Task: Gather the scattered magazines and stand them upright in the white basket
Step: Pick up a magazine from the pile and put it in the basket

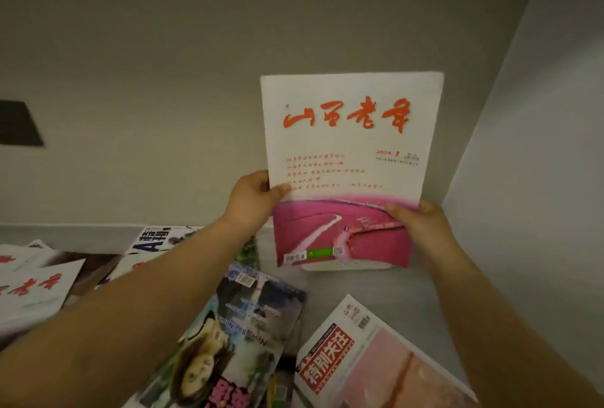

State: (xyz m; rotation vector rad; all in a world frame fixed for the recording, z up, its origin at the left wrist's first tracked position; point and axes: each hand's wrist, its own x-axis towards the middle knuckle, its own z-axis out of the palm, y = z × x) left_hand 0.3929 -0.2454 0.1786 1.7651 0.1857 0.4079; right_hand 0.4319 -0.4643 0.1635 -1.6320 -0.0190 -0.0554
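Head view:
Held magazine: white and pink cover with red lettering, upright, lifted above the desk near the corner of the walls.
Left hand: gripping its left edge, thumb on the cover.
Right hand: gripping its lower right edge.
White basket: only a sliver shows, just under the held magazine.
Other magazines: scattered flat on the desk.
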